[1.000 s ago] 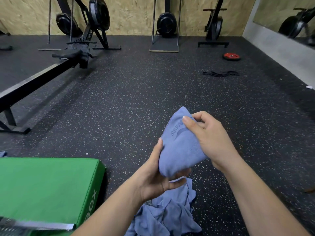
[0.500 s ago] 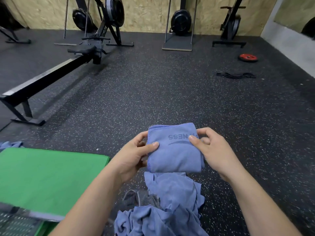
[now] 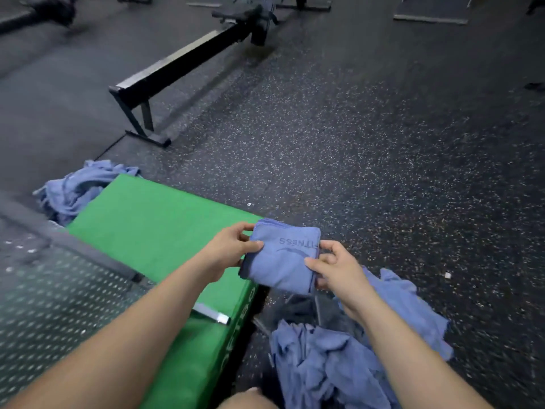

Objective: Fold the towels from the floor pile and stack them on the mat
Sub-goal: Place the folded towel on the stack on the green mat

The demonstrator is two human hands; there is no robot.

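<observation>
The towel [image 3: 281, 256] is folded down to a thick, squarish blue packet. It is held in the air over the near right corner of the green mat [image 3: 153, 225], partly above the dark gap between the mat and the loose pile [image 3: 324, 358] on the floor. Its top face is smooth and carries dark printed lettering and a curved mark, which read upside down from here. Stacked layer edges show at its far corner. The left hand [image 3: 228, 249] pinches the left edge, thumb on top and fingers curled beneath. The right hand [image 3: 333, 267] pinches the right edge the same way, thumb pressed onto the upper face. A hold on both sides probably keeps the soft layers from sliding or springing open, and keeps the packet level so it can be set down flat. With the folding seemingly done, the next step is likely to lay it on the mat. The pile below is rumpled and unsorted, so plenty of work remains. A second heap [image 3: 73, 187] of the same blue cloth lies against the mat's far corner. Beyond are the speckled rubber floor [image 3: 383, 143], a rowing machine [image 3: 182, 63] and, at the left, a studded metal plate [image 3: 59, 305].
</observation>
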